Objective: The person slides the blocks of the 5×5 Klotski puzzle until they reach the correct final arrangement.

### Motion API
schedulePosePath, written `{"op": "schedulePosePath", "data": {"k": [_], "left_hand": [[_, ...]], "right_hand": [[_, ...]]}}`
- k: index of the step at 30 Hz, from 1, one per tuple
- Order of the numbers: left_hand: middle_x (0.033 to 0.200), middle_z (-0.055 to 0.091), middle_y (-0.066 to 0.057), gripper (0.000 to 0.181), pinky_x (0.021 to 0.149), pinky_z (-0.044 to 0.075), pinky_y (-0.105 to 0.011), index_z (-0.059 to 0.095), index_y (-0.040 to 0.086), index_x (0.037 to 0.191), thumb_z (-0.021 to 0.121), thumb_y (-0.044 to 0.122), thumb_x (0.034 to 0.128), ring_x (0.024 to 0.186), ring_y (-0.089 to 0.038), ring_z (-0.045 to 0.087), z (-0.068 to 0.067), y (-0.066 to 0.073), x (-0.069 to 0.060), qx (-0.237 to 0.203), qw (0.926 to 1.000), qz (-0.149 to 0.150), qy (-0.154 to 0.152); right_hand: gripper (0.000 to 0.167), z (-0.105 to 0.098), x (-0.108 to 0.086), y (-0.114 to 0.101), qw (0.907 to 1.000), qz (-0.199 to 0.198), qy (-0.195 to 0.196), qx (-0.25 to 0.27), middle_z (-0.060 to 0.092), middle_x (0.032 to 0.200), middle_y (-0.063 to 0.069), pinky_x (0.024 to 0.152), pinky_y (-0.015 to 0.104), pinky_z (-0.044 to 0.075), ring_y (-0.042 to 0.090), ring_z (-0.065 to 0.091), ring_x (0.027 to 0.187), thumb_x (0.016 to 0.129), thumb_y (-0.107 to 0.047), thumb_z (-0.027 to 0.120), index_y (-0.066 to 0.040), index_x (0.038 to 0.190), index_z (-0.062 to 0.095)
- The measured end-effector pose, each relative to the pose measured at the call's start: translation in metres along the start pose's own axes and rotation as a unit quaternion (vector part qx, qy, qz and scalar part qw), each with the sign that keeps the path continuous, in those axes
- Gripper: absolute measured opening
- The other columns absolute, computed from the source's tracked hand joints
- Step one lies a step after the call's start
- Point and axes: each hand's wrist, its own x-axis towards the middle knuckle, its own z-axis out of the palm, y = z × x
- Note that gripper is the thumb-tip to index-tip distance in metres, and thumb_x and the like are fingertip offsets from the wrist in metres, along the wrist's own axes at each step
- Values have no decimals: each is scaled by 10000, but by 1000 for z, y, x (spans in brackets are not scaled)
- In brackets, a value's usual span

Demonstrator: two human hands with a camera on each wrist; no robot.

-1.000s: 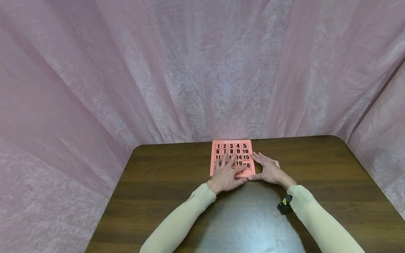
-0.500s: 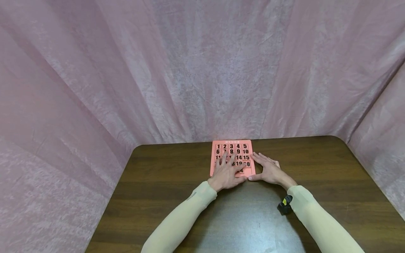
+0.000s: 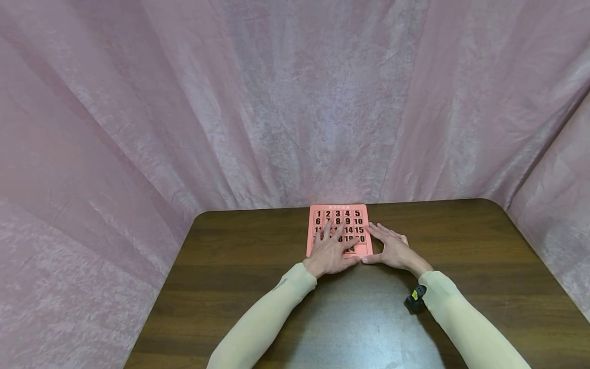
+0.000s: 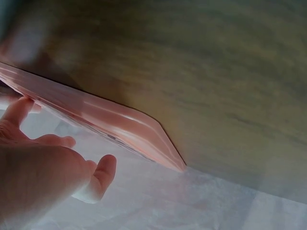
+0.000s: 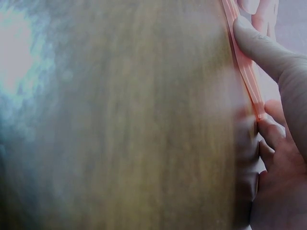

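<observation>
A pink sliding number puzzle (image 3: 348, 225) lies flat at the table's far side, its black-numbered tiles in rows. My left hand (image 3: 329, 253) is spread over its lower left, fingers resting on the tiles and hiding several of them. The index fingertip is near tiles 20 and 24, and a tile-free gap shows at the lower right corner. My right hand (image 3: 394, 251) holds that corner, thumb on the near edge, fingers along the right side. In the right wrist view the thumb (image 5: 254, 40) presses the puzzle's rim (image 5: 247, 72).
The brown wooden table (image 3: 230, 266) extends around the puzzle, with a bright reflection at its near middle. A pink velvet curtain (image 3: 313, 102) hangs right behind the far edge and on both sides. A small black device (image 3: 415, 300) sits at my right wrist.
Tile 20 has slid up into line with 19, leaving the gap below it, and tile 24 has come into sight. My left hand has shifted slightly away from me; my right hand stays put.
</observation>
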Motion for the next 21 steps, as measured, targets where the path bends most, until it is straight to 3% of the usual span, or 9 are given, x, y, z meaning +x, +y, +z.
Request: {"op": "schedulePosePath", "data": {"k": [14,21], "left_hand": [[1857,180,-59,645,1309,285,-672,458,461,1646,494,722,1058,1728,-422,84,-1,-1,2,-15,9999,22,-108],[1869,124,-33,659,1329,232,-676,425,466,1661,503,718,1058,1740,-391,18,-1,-5,1,-323,9992,-19,-247]], "right_hand": [[1080,-2,0,-1,9999,46,-73,52,302,1784,234,1136,707,249,503,261,1655,857,-485,908,-77,1701,371],[1081,-1,0,0,9999,25,-84,65,298,1786,232,1147,710,238,502,253,1659,861,-493,903,-93,1707,363]]}}
